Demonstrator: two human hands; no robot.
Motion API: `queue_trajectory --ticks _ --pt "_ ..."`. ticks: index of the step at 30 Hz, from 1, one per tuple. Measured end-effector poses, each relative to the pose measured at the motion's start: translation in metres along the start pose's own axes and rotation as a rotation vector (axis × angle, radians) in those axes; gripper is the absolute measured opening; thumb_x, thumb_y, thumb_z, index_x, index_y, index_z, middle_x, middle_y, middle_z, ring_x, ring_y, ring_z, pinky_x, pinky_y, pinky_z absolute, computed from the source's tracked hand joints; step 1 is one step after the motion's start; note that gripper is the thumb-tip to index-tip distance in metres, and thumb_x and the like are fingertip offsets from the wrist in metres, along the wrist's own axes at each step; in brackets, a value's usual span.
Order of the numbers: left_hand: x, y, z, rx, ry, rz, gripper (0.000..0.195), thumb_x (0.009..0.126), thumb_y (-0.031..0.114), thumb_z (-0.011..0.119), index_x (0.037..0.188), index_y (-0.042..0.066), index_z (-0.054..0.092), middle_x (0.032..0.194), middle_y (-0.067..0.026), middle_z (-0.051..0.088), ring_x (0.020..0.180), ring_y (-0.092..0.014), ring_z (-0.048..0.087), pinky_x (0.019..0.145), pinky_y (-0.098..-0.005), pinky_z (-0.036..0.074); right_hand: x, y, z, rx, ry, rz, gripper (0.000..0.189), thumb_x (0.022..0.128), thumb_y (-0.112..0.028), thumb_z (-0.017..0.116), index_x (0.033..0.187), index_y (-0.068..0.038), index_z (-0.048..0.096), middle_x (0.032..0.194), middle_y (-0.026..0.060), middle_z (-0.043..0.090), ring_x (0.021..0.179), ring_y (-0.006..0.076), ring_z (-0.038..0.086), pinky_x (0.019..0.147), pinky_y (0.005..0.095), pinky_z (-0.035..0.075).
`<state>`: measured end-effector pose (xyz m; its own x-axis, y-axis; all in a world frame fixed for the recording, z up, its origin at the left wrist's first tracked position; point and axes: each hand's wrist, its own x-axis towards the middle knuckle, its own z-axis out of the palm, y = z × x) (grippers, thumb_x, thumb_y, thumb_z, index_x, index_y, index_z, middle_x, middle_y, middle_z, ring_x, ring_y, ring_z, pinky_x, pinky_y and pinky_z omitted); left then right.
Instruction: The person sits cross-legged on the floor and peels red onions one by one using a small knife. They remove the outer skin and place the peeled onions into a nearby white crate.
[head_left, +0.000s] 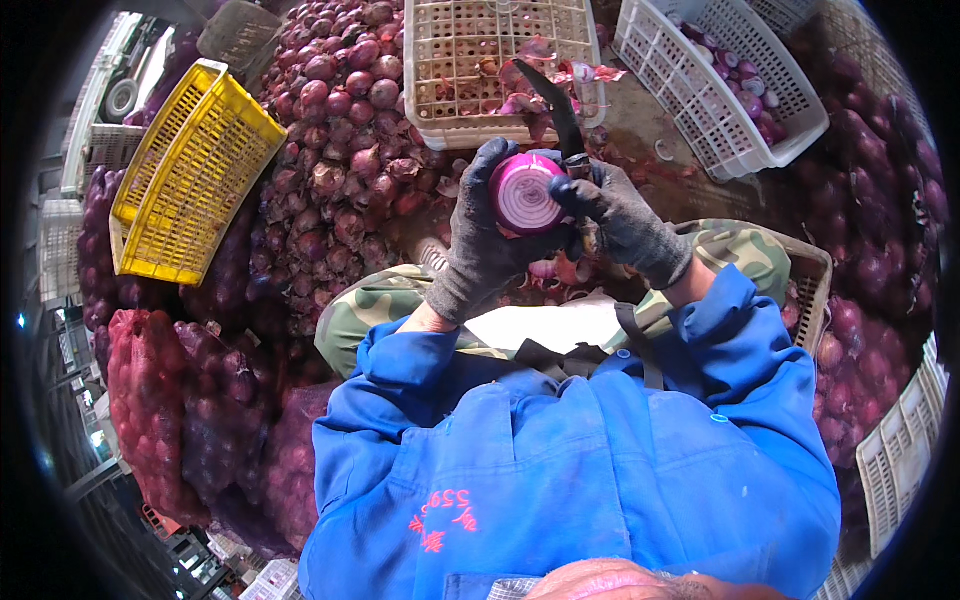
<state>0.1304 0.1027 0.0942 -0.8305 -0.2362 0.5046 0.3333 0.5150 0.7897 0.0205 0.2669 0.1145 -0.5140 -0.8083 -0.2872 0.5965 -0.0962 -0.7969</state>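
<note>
My left hand (487, 232), in a dark grey work glove, holds a red onion (528, 193) whose cut face with pale rings is turned up. My right hand (626, 217), gloved too, grips a knife with a curved dark blade (559, 105) that points up and away to the left. The thumb of that hand rests at the onion's right edge. Just beyond both hands, an upturned pale plastic crate (450, 82) bears loose onion skins (529, 101). Peelings and onion pieces (559, 271) lie below the hands, between my knees.
A large heap of red onions (337, 112) spreads at the left, beside yellow crates (199, 172). At the upper right, a white crate (720, 97) holds peeled onions (750, 94). Filled mesh sacks (150, 405) stand lower left, with more sacks (862, 375) at the right.
</note>
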Motion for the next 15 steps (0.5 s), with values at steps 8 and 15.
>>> queue_trajectory --ticks 8,15 --pt "0.001 0.002 -0.002 -0.127 -0.252 -0.299 0.049 0.081 0.025 0.085 0.12 0.003 0.064 0.101 -0.0112 0.069 0.1 -0.024 0.069 0.088 -0.036 0.054 -0.031 -0.012 -0.006 0.31 -0.004 -0.083 0.031 0.094 -0.021 0.072 0.12 -0.006 0.063 0.091 0.0063 0.071 0.068 0.0175 0.07 0.055 0.0284 0.057" --pt "-0.029 -0.012 -0.005 0.041 -0.518 -0.329 0.024 0.087 0.019 0.079 0.102 0.002 0.07 0.094 -0.0105 0.071 0.085 -0.02 0.068 0.077 -0.0324 0.054 -0.003 -0.041 -0.123 0.53 0.146 -0.203 0.041 0.094 -0.026 0.07 0.125 -0.004 0.056 0.115 0.0141 0.068 0.096 0.0262 0.072 0.073 0.0482 0.066"
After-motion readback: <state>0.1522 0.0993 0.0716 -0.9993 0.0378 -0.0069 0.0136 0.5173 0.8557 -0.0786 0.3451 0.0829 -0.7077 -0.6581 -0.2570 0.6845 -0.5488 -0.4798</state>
